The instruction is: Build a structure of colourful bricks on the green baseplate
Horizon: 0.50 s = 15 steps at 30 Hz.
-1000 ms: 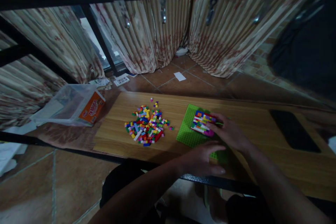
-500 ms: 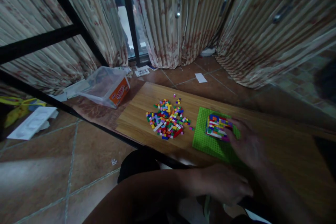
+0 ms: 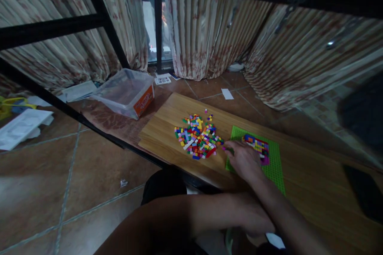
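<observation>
My right hand [image 3: 243, 158] reaches over the left edge of a green studded baseplate [image 3: 273, 167]. Its thumb and forefinger curl together by small loose toy bricks at the right side of a multicoloured brick pile [image 3: 199, 137]; whatever is between the fingertips is too small to make out. Behind that hand, a block of coloured bricks [image 3: 263, 149] with red, blue and magenta parts sits on the baseplate, partly covered. Nearer to me, my left hand [image 3: 254, 215] rests low below the table edge, its fingers hidden behind my right forearm.
The wooden table [image 3: 167, 115] carries the pile and baseplate. A clear plastic bin [image 3: 125, 91] with an orange label stands beyond its left end. A dark flat object [image 3: 363, 191] lies at the right. A black metal bar [image 3: 131, 151] runs along the near left side.
My right hand has moved left from the brick block to the pile's right edge, uncovering part of the block. The camera view has shifted slightly; my left hand stays low.
</observation>
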{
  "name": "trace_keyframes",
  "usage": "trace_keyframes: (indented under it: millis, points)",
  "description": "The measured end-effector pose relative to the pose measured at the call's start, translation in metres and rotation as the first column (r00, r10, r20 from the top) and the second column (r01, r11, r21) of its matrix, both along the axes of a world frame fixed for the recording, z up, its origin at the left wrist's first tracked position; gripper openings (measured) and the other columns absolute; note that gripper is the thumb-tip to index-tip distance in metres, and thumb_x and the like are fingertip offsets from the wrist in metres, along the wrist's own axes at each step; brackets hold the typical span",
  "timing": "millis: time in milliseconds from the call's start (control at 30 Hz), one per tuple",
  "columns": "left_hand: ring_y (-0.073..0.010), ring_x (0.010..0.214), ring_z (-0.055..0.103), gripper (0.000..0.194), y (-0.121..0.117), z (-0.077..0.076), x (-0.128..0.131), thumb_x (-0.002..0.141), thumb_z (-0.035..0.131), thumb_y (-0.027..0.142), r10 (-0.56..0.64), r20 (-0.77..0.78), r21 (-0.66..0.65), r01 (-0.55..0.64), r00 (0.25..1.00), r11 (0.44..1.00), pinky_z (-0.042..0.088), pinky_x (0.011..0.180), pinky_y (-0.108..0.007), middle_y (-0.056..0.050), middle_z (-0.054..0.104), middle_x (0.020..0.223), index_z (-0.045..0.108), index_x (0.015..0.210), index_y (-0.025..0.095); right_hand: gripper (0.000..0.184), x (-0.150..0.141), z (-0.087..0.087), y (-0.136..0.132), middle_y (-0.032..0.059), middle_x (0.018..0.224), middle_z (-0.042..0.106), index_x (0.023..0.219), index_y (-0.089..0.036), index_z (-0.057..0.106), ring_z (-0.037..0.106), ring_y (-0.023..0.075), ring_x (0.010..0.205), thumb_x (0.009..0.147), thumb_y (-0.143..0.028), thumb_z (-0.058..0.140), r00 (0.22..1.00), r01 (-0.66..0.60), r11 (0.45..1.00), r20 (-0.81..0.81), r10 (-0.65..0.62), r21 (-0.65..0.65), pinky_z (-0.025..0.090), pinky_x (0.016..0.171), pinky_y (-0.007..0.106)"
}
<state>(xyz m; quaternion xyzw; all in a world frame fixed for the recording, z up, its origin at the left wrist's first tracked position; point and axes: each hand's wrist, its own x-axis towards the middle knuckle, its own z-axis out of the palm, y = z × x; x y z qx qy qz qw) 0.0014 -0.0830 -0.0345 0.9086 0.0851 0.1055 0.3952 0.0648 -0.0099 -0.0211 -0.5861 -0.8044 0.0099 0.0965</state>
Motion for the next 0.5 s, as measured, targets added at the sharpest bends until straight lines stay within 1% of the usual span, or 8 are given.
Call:
trace_keyframes:
  millis: [67,167,233,300,333,400,433,500]
  points:
    - [-0.0204,0.095,0.066,0.02,0.002,0.004,-0.004,0.079,0.058,0.005,-0.086,-0.024,0.12,0.088,0.996,0.989,0.052,0.091,-0.025,-0.006,0.072,0.087,0.071,0.067,0.014,0.018,-0.003,-0.002,0.001,0.0048,0.093,0.074,0.094,-0.025,0.069,0.065,0.0226,0.087,0.088,-0.022,0.052,1.0,-0.019,1.0,0.022,0.019,-0.007,0.046,0.08,0.035]
    - [-0.0193,0.085,0.066,0.017,0.003,0.011,-0.008,0.082,0.057,0.01,-0.192,-0.098,0.294,0.212,0.977,0.932,0.054,0.083,-0.025,-0.007,0.072,0.084,0.072,0.075,0.01,0.019,-0.009,-0.001,-0.002,0.0055,0.096,0.074,0.092,-0.024,0.069,0.065,0.0222,0.088,0.087,-0.017,0.051,0.998,-0.03,0.999,-0.056,0.029,-0.021,0.047,0.082,0.035]
    - [-0.0198,0.081,0.066,0.013,0.004,0.014,-0.011,0.081,0.06,0.013,-0.223,-0.123,0.343,0.252,0.967,0.905,0.054,0.079,-0.027,-0.007,0.072,0.082,0.072,0.074,0.011,0.02,-0.009,0.004,-0.009,0.0062,0.097,0.073,0.093,-0.023,0.069,0.066,0.0221,0.089,0.089,-0.019,0.05,0.986,0.011,1.0,-0.168,-0.015,-0.021,0.048,0.082,0.035]
    - [-0.0205,0.076,0.066,0.01,0.006,0.017,-0.012,0.077,0.063,0.013,-0.223,-0.173,0.352,0.271,0.959,0.896,0.054,0.073,-0.029,-0.007,0.071,0.078,0.07,0.07,0.012,0.019,0.0,0.013,-0.02,0.0063,0.097,0.073,0.093,-0.023,0.068,0.067,0.0218,0.088,0.09,-0.023,0.049,0.952,0.081,0.997,-0.297,-0.078,-0.001,0.049,0.082,0.035]
    - [-0.0205,0.073,0.066,0.009,0.008,0.019,-0.014,0.075,0.063,0.013,-0.205,-0.21,0.339,0.268,0.956,0.902,0.054,0.068,-0.03,-0.007,0.071,0.076,0.069,0.068,0.013,0.018,0.008,0.018,-0.026,0.006,0.096,0.073,0.092,-0.023,0.067,0.067,0.0218,0.088,0.09,-0.025,0.05,0.93,0.121,0.993,-0.351,-0.11,0.01,0.05,0.081,0.035]
    - [-0.0203,0.067,0.066,0.008,0.014,0.024,-0.017,0.075,0.062,0.014,-0.14,-0.275,0.303,0.224,0.951,0.926,0.051,0.056,-0.03,-0.006,0.071,0.073,0.068,0.068,0.014,0.017,0.03,0.027,-0.038,0.0058,0.094,0.073,0.089,-0.023,0.067,0.068,0.0223,0.086,0.089,-0.031,0.052,0.886,0.209,0.978,-0.427,-0.18,0.021,0.051,0.08,0.036]
    - [-0.0209,0.068,0.066,0.009,0.018,0.027,-0.02,0.076,0.061,0.016,-0.093,-0.274,0.298,0.177,0.957,0.938,0.049,0.054,-0.029,-0.006,0.071,0.074,0.068,0.07,0.015,0.018,0.043,0.031,-0.043,0.0058,0.093,0.073,0.088,-0.023,0.068,0.068,0.0228,0.085,0.088,-0.034,0.053,0.87,0.248,0.969,-0.442,-0.219,0.009,0.052,0.079,0.037]
    - [-0.022,0.075,0.068,0.011,0.027,0.035,-0.027,0.08,0.058,0.019,-0.005,-0.186,0.296,0.061,0.983,0.953,0.049,0.057,-0.029,-0.007,0.073,0.081,0.069,0.079,0.016,0.021,0.068,0.035,-0.047,0.0062,0.091,0.073,0.088,-0.022,0.069,0.069,0.0237,0.083,0.086,-0.038,0.055,0.825,0.337,0.941,-0.474,-0.308,-0.026,0.052,0.078,0.038]
